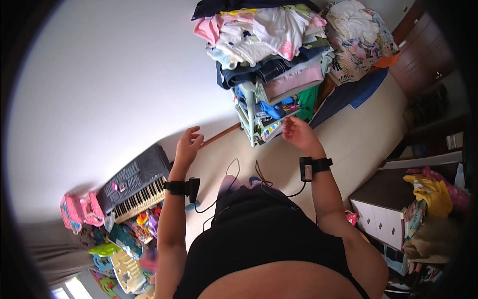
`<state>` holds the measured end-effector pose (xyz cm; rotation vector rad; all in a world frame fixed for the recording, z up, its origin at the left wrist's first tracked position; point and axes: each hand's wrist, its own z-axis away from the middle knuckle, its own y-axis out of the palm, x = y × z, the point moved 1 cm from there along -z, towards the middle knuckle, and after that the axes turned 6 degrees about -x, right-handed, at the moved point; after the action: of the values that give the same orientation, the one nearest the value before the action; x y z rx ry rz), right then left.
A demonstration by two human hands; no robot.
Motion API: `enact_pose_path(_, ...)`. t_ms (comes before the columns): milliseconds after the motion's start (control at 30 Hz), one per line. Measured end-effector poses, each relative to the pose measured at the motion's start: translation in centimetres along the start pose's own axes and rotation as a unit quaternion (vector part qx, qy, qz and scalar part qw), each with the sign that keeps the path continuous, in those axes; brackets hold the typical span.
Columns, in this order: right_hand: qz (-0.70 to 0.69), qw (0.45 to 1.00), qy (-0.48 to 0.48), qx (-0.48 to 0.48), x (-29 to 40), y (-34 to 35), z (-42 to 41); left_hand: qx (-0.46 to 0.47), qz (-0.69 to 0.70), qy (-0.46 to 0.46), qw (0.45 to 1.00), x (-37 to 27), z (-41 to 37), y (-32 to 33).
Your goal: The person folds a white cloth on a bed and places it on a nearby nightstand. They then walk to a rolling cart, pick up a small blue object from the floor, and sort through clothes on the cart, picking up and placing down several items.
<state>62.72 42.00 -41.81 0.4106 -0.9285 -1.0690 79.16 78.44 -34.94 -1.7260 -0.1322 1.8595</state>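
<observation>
My left hand (pixel 189 144) is raised before the white wall, fingers loosely curled and apart, with nothing in it. My right hand (pixel 298 135) is raised near the lower tiers of a pale plastic rack (pixel 251 116), its fingers curled and no object visible in it; whether it touches the rack I cannot tell. Folded jeans (pixel 242 74) and a heap of white and pink clothes (pixel 261 33) are piled on the rack's top. A pink cloth (pixel 295 81) lies in the tier under them, and blue items (pixel 274 110) lie lower. Both wrists wear black strapped devices with cables.
Beyond the rack stands another clothes pile (pixel 354 45) with a blue cloth (pixel 351 91) hanging down. An electronic keyboard (pixel 138 183), a pink toy (pixel 82 211) and other toys are at the left. A dark-topped cabinet (pixel 384 198) with clothes beside it stands at the right. Cables dangle over the floor.
</observation>
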Motion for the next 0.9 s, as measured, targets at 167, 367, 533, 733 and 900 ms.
enact_pose_path(167,-0.023,0.999,0.007,-0.045,-2.7,3.9,-5.2,0.011,0.005,0.134,0.991,-2.6,-10.1,-2.1)
enact_pose_path(367,-0.125,0.987,-0.028,-0.102,-3.9,4.3,-6.7,-0.127,-0.130,0.511,0.840,-13.9,-18.3,-5.9)
enact_pose_path(533,-0.182,0.966,0.022,-0.181,-7.2,4.9,-8.6,-0.241,-0.236,0.674,0.658,-20.6,-21.8,-9.0)
enact_pose_path(733,-0.267,0.955,-0.001,-0.132,-12.1,5.9,-15.1,-0.309,-0.349,0.730,0.500,-21.1,-23.8,-10.8)
enact_pose_path(900,-0.402,0.899,0.017,-0.172,-15.8,2.5,-23.5,-0.366,-0.481,0.653,0.457,-22.3,-23.9,-8.2)
